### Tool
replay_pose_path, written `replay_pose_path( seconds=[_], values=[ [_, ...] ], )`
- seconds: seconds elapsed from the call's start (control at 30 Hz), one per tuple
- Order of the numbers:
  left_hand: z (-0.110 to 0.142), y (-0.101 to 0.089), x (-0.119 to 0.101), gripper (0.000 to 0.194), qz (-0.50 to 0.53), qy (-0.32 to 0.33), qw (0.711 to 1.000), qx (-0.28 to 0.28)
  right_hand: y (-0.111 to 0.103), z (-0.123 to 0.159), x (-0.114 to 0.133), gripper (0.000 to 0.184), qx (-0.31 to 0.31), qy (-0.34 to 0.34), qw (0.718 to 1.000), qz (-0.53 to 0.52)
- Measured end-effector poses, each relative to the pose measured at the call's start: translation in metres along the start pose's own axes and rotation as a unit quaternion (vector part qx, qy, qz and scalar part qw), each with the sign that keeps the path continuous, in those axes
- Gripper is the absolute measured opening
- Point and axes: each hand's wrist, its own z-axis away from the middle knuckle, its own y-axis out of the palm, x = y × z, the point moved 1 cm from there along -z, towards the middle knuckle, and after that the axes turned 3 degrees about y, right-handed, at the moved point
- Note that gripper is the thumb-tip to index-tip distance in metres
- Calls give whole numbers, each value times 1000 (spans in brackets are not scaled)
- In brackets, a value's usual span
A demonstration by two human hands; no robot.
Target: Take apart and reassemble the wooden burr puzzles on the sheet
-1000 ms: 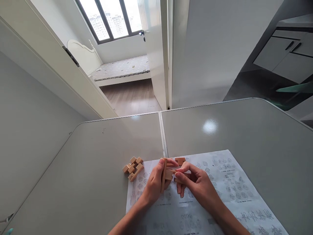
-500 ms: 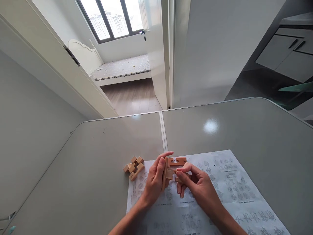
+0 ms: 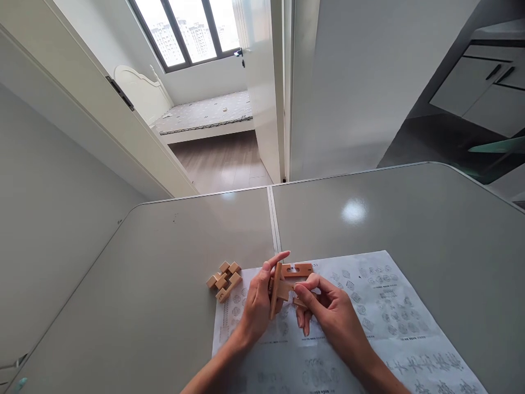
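Above a printed sheet, my left hand (image 3: 258,301) is closed on a partly joined wooden puzzle (image 3: 275,293), its flat outer piece tilted near upright and its index finger stretched out beyond the top. My right hand (image 3: 324,306) pinches a small wooden puzzle piece (image 3: 301,302) at the puzzle's right side; fingers hide much of it, and I cannot tell whether it touches the rest. Behind the hands, a reddish-brown slotted wooden piece (image 3: 301,270) lies on the sheet's far edge. Left of them sits a cluster of pale interlocked wooden blocks (image 3: 223,282).
The sheet of paper (image 3: 406,306) with printed puzzle diagrams lies on a grey table (image 3: 164,306), a pale seam (image 3: 274,224) running across the tabletop. Past the table's far edge are an open door (image 3: 262,82), a bed (image 3: 209,112) and a window (image 3: 188,30).
The puzzle in my left hand has turned slightly, and the small piece in my right hand now shows a wider gap from it. The blocks on the table have not moved.
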Motion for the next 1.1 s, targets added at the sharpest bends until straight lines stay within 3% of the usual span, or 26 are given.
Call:
replay_pose_path(
  seconds=[0.27, 0.63, 0.8, 0.97, 1.1],
  values=[
    [-1, -2, 1, 73, -13, -10, 1000, 24, -4, 1, 1, 48, 15, 5, 1000, 11],
    [3, 4, 5, 78, 53, -2, 998, -31, 18, 3, -3, 51, -19, 6, 999, -35],
    [0, 2, 7, 78, 111, -5, 994, 6, 19, 0, -6, 47, -25, 2, 998, -65],
    [1, 5, 9, 79, 151, -12, 985, 79, 20, 0, -7, 46, -13, -5, 997, -73],
    [2, 6, 8, 72, 143, -11, 986, 82, 20, 0, -8, 44, -6, -3, 997, -78]
  ],
)
